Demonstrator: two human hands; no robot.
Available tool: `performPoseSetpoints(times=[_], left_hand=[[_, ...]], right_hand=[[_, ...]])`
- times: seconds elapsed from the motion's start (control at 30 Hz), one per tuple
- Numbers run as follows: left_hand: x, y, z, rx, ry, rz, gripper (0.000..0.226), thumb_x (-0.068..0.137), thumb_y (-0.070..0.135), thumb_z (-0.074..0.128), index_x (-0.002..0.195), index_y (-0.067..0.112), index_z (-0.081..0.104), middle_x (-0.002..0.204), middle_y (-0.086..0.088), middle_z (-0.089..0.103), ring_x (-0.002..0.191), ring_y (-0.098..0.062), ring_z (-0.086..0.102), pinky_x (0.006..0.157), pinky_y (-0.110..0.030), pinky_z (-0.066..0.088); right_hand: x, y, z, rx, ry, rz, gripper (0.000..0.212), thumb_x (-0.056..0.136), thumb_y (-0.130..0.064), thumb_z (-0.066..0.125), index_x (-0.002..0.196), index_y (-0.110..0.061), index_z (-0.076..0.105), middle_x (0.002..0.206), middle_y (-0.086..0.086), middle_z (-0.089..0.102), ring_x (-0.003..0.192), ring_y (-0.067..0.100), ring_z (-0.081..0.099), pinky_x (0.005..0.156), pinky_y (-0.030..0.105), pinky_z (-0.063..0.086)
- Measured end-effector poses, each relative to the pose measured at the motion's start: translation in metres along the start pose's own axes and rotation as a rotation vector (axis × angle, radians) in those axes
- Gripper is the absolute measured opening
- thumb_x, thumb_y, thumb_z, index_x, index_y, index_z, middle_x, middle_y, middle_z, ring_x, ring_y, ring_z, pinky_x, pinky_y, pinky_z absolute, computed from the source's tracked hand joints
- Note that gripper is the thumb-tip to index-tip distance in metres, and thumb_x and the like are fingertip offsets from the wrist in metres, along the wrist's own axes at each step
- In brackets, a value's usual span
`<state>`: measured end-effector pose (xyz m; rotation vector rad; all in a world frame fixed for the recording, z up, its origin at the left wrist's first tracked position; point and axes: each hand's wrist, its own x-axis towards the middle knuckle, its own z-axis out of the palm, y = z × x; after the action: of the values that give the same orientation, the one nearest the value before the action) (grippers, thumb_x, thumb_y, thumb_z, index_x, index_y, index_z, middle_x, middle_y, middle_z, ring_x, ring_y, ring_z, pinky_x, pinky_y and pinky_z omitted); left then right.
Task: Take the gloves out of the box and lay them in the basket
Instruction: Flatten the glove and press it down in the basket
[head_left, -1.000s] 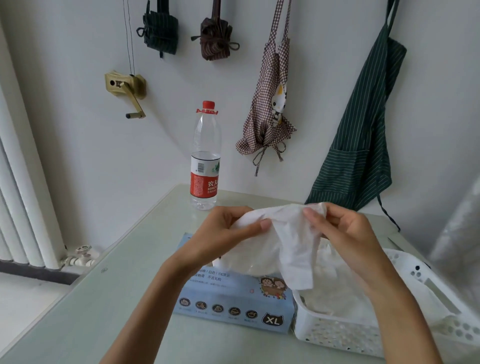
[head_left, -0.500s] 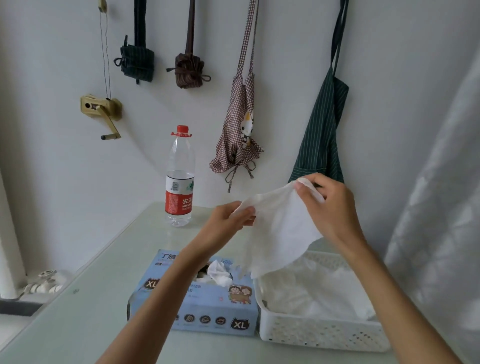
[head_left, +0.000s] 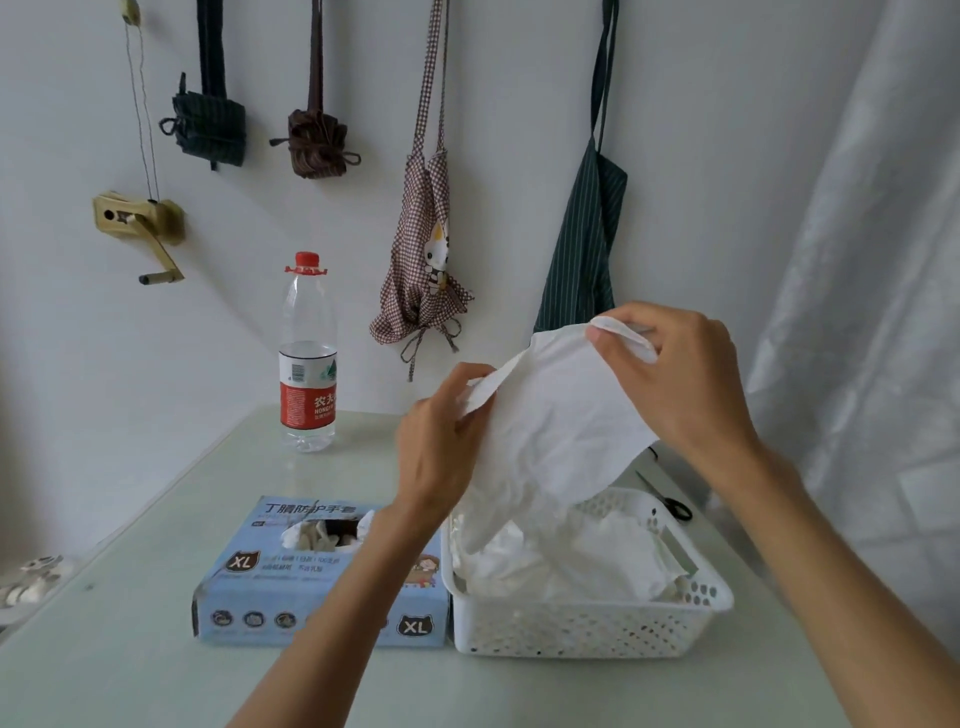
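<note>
A white glove (head_left: 556, 431) is held up above the basket (head_left: 587, 623) by both hands. Its cuff edge is pinched at two points: the left hand (head_left: 441, 447) is clamped on the lower left end of the cuff, with the fingers curled over the fabric, and the right hand (head_left: 680, 384) is clamped on the upper right end, the rolled rim being caught between thumb and fingers. Between the two grips the cuff is stretched out on a slant, lower at the left and higher at the right. The rest of the glove hangs down from the grips, and its lower end reaches into the basket, where it meets the pile of gloves (head_left: 582, 561) already laid there.

The basket is a white perforated one and stands on the pale worktop (head_left: 130, 649), touching the right side of the box (head_left: 311, 587). The box is light blue, marked XL, and more white gloves (head_left: 311, 535) are seen bunched in its top opening. The left forearm passes over the right part of the box.

Farther back on the worktop, near the wall, a water bottle (head_left: 307, 358) with a red cap stands upright. Scissors (head_left: 670, 501) lie behind the basket, partly hidden. Aprons (head_left: 426, 249) hang on the wall behind
</note>
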<state>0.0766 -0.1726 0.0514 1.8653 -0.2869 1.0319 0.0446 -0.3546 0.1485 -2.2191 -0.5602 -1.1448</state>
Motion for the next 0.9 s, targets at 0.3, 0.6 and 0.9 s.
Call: performPoseSetpoints(times=[0.3,0.6,0.9], left_hand=[[-0.012,-0.035,0.035,0.312,-0.381,0.088,0.014,0.092,0.04,0.056,0.093,0.032,0.067,0.072,0.006,0.067,0.066,-0.015,0.06,0.057,-0.026,0.037],[-0.027,-0.066,0.091,0.601,-0.701,0.035,0.028,0.095,0.049,0.046,0.111,0.032,0.062,0.099,0.005,0.07,0.091,-0.022,0.062,0.07,-0.029,0.042],[-0.017,-0.073,0.082,0.739,-0.55,0.047,0.032,0.093,0.054,0.048,0.112,0.032,0.06,0.095,0.01,0.071,0.089,-0.015,0.064,0.07,-0.026,0.044]], right_hand=[[-0.067,0.088,0.037,0.106,-0.089,0.404,0.019,0.088,-0.03,0.064,0.072,-0.02,0.065,0.059,-0.006,0.062,0.057,0.019,0.058,0.052,0.031,0.044],[-0.107,0.151,0.074,-0.32,-0.357,0.445,0.022,0.095,-0.033,0.055,0.106,-0.02,0.069,0.094,0.003,0.071,0.087,0.026,0.064,0.068,0.033,0.051],[-0.106,0.16,0.081,-0.579,-0.523,0.294,0.031,0.099,-0.039,0.044,0.113,-0.02,0.063,0.104,0.002,0.069,0.096,0.024,0.063,0.072,0.032,0.048]])
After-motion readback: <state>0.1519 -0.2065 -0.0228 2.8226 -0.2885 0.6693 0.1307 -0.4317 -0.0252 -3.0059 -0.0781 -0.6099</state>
